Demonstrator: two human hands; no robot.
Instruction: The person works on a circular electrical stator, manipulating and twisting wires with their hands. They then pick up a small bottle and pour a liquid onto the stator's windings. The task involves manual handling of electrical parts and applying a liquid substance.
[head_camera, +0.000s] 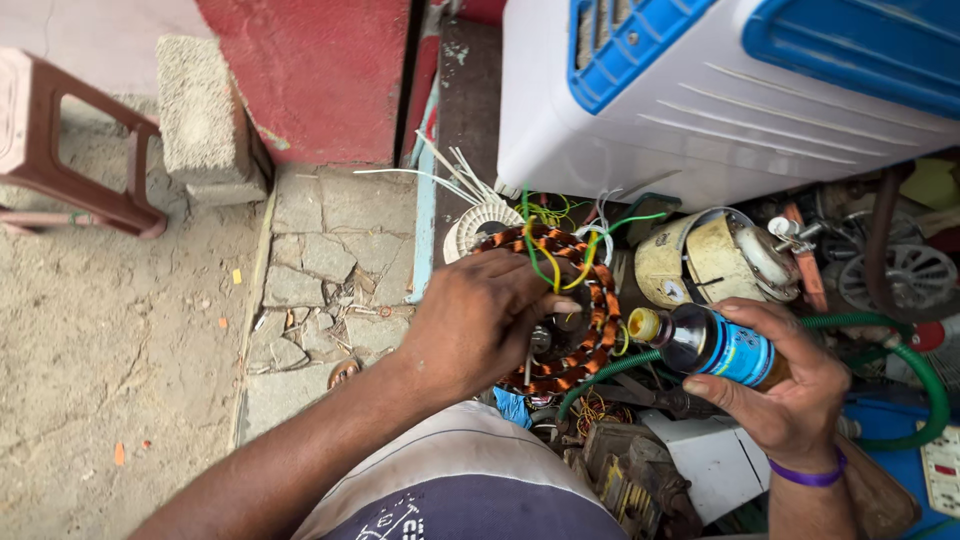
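My left hand (480, 322) grips a round motor stator (598, 305) wound with copper wire and taped in orange and black. Green, yellow and white leads (560, 250) rise from it. My right hand (790, 385) holds a small dark bottle with a blue label (715, 345), tilted sideways. Its yellow nozzle (643, 325) points at the stator's right edge, almost touching it. A purple band sits on my right wrist.
A white and blue air cooler (720, 90) stands behind. A cream motor housing (715, 258), a green hose (900, 355), a white fan part (475, 222) and loose metal parts crowd the right. A brown stool (70, 150) and a concrete block (200, 120) stand at the left.
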